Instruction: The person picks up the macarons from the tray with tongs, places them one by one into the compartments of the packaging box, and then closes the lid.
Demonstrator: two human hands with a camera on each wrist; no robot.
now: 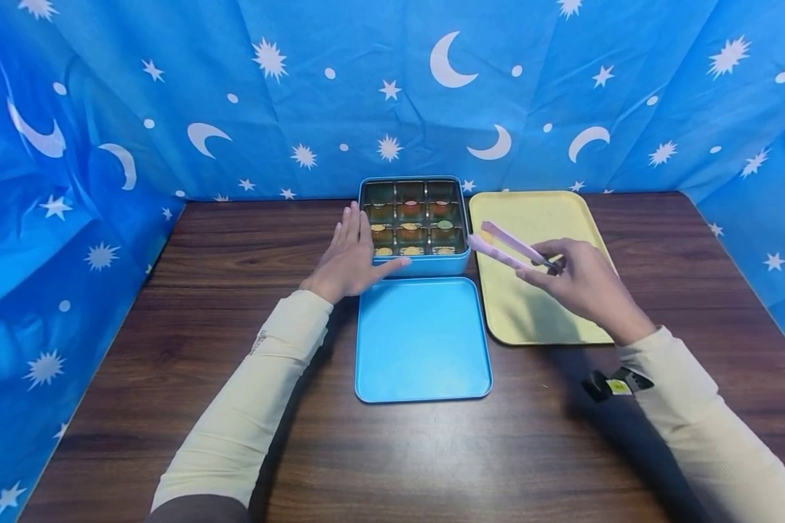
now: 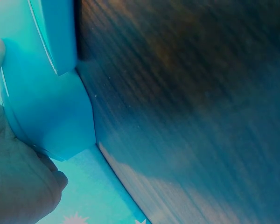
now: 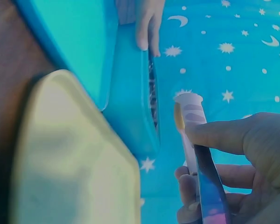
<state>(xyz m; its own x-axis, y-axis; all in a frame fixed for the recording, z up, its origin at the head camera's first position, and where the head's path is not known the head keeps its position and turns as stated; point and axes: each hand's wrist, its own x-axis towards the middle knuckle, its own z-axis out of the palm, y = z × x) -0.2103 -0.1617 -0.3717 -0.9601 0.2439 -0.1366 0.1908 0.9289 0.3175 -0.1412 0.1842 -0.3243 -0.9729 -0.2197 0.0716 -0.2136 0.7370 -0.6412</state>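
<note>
Pale sleeves come in first: the left sleeve (image 1: 245, 407) slants up from near left, the right sleeve (image 1: 706, 414) from near right, both over the dark wooden table (image 1: 419, 457). Next, a blue lid (image 1: 423, 341) lies flat in the middle, and right of it a yellow tray (image 1: 523, 298). Over that tray, the right hand (image 1: 578, 280) pinches pink tongs (image 1: 497, 253) between thumb and fingers, tips leftward, with something yellow (image 3: 178, 116) between them, too small to identify. Well apart, the left hand (image 1: 348, 258) lies flat, fingers straight along the left wall of the blue box (image 1: 432, 266), thumb stretched across its near side. Box just beyond the lid, its compartments showing yellow pieces (image 1: 413, 251) and a green piece (image 1: 445, 225). Farthest, a star-and-moon curtain (image 1: 366, 87).
</note>
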